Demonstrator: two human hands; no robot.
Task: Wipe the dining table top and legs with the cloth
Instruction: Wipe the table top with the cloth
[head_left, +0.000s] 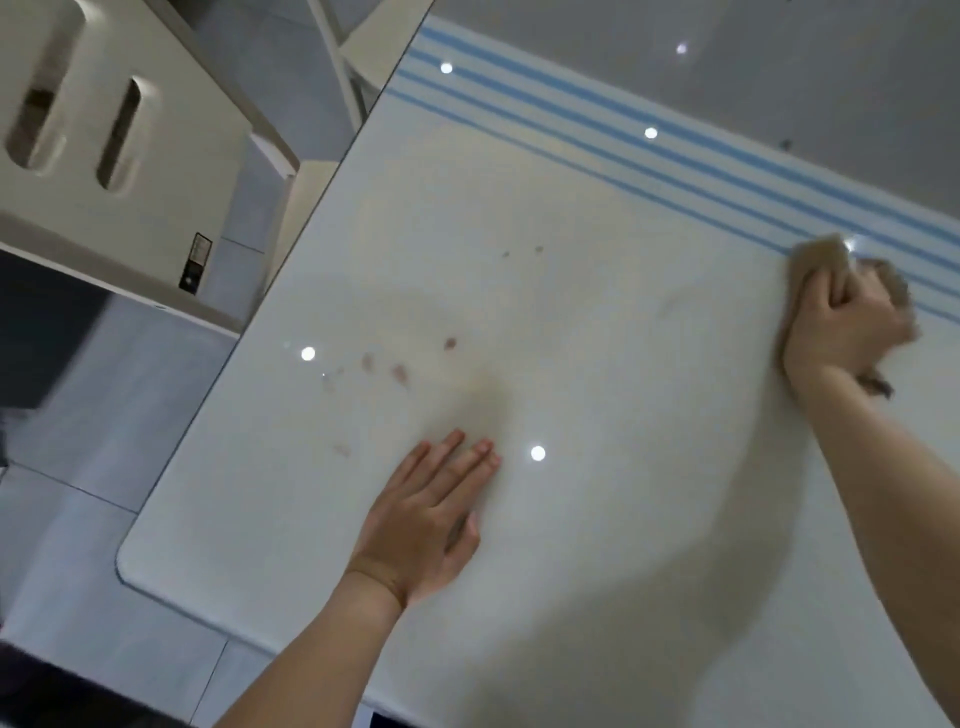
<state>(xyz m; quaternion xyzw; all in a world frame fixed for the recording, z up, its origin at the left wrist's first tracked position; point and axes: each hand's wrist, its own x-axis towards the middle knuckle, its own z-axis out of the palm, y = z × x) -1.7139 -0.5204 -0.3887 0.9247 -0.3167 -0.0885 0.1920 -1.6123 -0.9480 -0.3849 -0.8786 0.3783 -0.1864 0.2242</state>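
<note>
The glossy white dining table top (597, 312) fills most of the view, with blue stripes (675, 150) along its far side. My right hand (841, 327) grips a bunched tan cloth (821, 254) and presses it on the table just below the stripes, at the right. My left hand (426, 519) rests flat on the table near the front, fingers straight and together. Several small reddish-brown stains (400, 371) lie on the surface just beyond my left hand. The table legs are hidden.
A white chair back (119, 130) with slotted cut-outs stands to the left of the table. Grey tiled floor (104, 415) shows beside the table's left edge and rounded front corner (127, 566). Ceiling lights reflect as bright dots on the top.
</note>
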